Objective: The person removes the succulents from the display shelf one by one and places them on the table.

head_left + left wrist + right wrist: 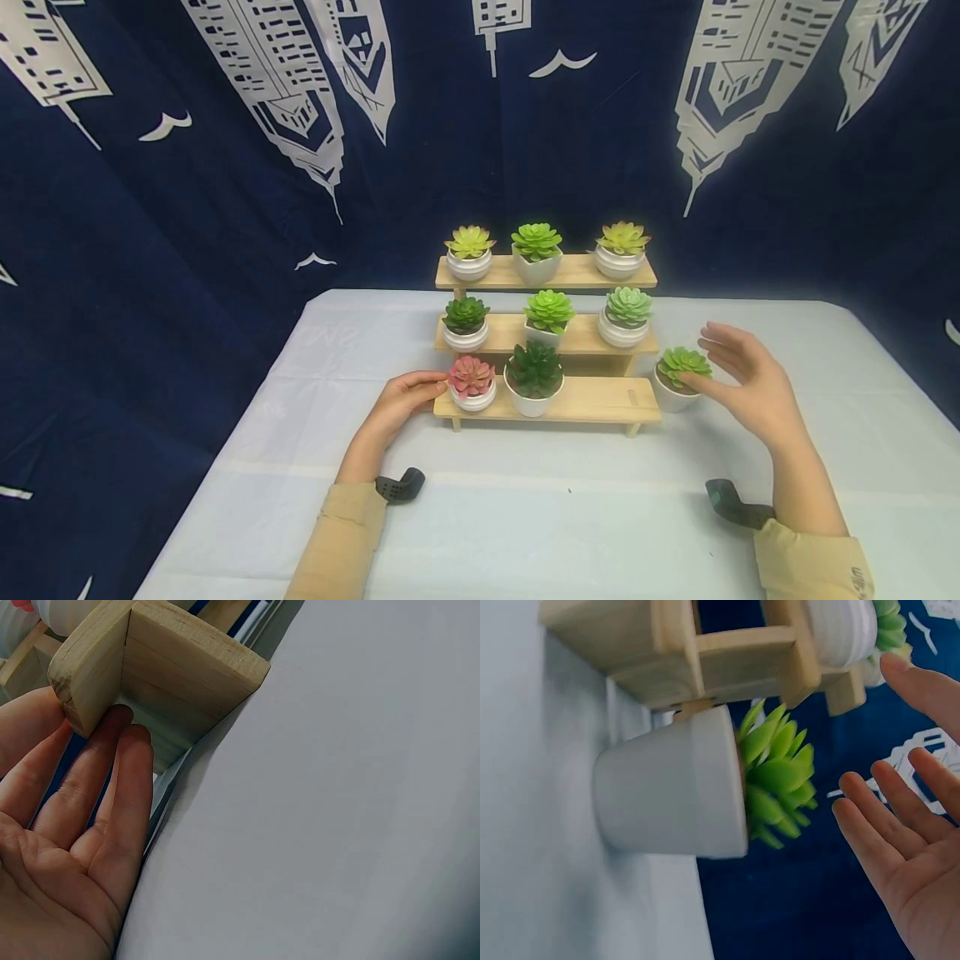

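A three-tier wooden plant stand (600,392) carries small potted succulents. My left hand (401,404) is at the left end of its lowest shelf, beside a pink succulent (471,377) in a white ringed pot. In the left wrist view, the thumb and fingers of that hand pinch the edge of the wooden board (172,667), some fingertips under it. A green succulent (684,367) in a white tapered pot (667,787) stands upright on the table, right of the stand. Just above and right of it my right hand (750,387) is spread, apart from the pot.
A dark green succulent (534,371) stands mid-way along the lowest shelf. Three pots are on the middle shelf (506,332) and three on the top shelf (577,271). White cloth (525,517) covers the table. A dark blue printed curtain (495,150) hangs behind.
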### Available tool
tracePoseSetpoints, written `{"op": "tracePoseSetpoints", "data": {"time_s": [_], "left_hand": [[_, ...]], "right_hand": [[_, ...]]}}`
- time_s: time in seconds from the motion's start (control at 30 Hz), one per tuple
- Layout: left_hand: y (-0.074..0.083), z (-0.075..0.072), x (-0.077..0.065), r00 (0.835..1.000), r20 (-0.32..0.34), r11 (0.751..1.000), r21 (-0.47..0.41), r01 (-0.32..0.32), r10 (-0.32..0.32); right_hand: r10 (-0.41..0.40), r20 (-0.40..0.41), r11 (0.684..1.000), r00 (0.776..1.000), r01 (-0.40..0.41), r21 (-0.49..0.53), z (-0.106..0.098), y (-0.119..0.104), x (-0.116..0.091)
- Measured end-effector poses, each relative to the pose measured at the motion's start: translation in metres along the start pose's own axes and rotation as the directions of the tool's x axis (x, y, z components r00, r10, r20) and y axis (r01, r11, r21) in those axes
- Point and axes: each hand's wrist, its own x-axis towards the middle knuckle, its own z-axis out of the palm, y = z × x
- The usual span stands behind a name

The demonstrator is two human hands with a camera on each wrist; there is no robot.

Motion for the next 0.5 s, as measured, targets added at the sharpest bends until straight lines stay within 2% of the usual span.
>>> {"op": "tracePoseSetpoints", "data": {"time_s": [0.2,0.5], "left_hand": [[0.001,0.0,-0.001,1.0,-0.003,1.0,-0.006,0.004,-0.004],[0.001,0.001,0.0,1.0,-0.004,1.0,-0.003,0.004,-0.004]], "right_hand": [[-0.052,0.008,0.998,0.999,0.052,0.03,0.002,-0.025,-0.002],[-0.119,0.038,0.99,0.992,0.116,0.08,0.014,-0.042,-0.005]]}}
